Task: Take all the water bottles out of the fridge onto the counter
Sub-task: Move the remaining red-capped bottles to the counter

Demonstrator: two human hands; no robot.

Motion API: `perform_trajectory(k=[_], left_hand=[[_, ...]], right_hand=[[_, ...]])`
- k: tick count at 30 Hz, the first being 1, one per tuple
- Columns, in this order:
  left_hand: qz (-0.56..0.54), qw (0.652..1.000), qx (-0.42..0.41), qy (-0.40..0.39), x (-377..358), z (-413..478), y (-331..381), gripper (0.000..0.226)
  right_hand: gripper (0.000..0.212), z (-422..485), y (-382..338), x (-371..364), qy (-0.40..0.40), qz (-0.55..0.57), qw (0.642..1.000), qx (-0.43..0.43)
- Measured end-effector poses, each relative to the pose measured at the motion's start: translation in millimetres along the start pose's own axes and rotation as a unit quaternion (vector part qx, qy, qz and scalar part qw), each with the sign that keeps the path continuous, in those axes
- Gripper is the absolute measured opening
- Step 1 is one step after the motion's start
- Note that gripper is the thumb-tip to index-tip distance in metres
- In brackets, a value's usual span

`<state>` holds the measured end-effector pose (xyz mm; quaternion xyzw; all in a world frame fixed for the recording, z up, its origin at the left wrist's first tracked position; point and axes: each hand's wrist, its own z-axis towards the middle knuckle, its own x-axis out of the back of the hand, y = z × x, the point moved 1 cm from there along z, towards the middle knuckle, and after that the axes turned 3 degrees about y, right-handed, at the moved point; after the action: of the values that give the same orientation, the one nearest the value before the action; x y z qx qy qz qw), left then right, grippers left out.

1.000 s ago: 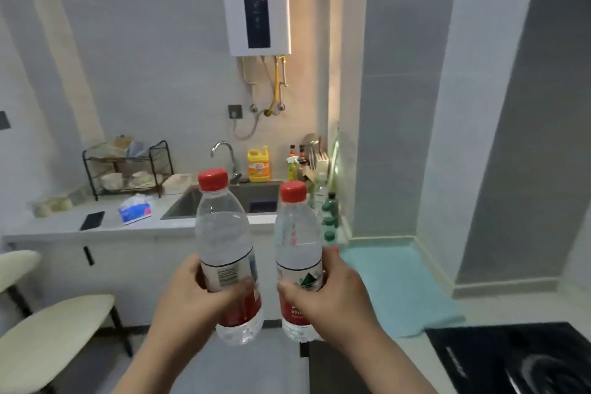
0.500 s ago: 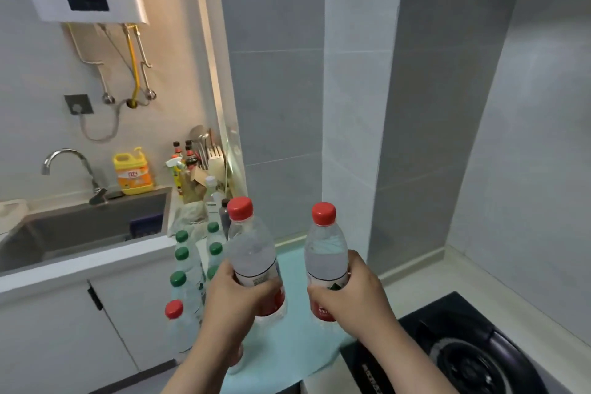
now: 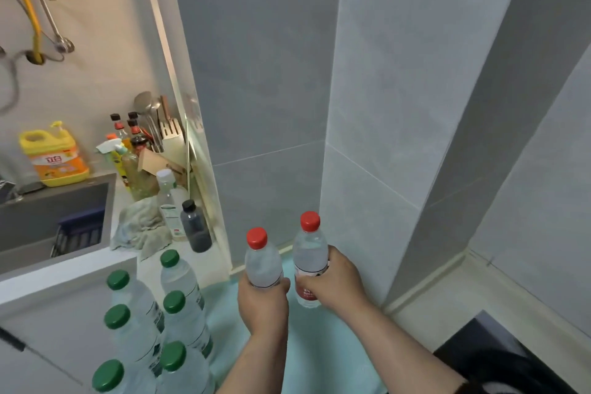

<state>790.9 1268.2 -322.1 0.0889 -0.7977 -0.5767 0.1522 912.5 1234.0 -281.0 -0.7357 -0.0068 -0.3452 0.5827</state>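
Green-capped bottles (image 3: 172, 323) stand massed at 7 o'clock. At 6, left hand (image 3: 263, 307) wraps the first red-capped bottle (image 3: 262, 262) low on its body. Toward 5, right hand (image 3: 335, 278) wraps the second red-capped bottle (image 3: 310, 253) at the label. Both upright over teal mat (image 3: 319, 345); bases possibly touching, unclear. Likely full, heavy, thin-walled: hold mid-body.

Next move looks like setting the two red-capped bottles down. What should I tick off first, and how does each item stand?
1. Left hand grips left red-capped bottle: ok.
2. Right hand grips right red-capped bottle: ok.
3. Both bottles near upright, caps on: ok.
4. Bare teal mat beneath them: ok.
5. Clearance from green-capped bottles standing on the left: ok.
6. Whether the fridge is emptied: cannot tell, not in view.
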Motion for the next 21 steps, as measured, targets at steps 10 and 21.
perform_trajectory(k=[10,21], left_hand=[[0.012,0.994,0.082,0.072,-59,75,-44,0.021],[0.020,0.996,0.049,0.067,-84,112,-56,0.028]], right_hand=[[0.019,97,60,-46,-0.068,-0.026,0.997,-0.006],[0.022,136,84,-64,-0.063,0.012,0.998,-0.012]])
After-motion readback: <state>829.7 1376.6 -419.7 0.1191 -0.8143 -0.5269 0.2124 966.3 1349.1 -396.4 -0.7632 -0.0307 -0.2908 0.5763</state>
